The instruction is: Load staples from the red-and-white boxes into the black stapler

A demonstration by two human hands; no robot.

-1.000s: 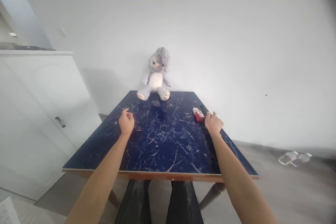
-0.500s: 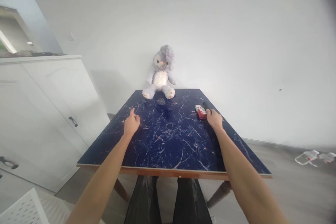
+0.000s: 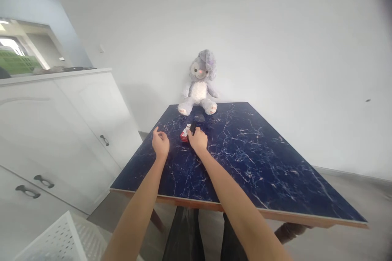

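Note:
A small red-and-white box (image 3: 184, 133) and a slim black object (image 3: 193, 125), its kind too small to make out, are together at the left-middle of the blue marbled table (image 3: 239, 163). My right hand (image 3: 199, 140) is closed on them, the thumb at the box's right edge and the black object sticking out past the fingers. How the fingers grip underneath is hidden. Just to the left, my left hand (image 3: 161, 143) hovers over or rests on the tabletop, index finger and thumb apart, holding nothing. It does not touch the box.
A grey plush toy (image 3: 199, 85) sits at the table's far edge against the white wall. White cabinets (image 3: 76, 130) with dark handles stand on the left. A white perforated basket (image 3: 52, 238) is low at the front left. My legs are under the table's near edge.
My right hand has moved left across the table, bringing the red-and-white box and the black object near my left hand. The view has turned slightly left.

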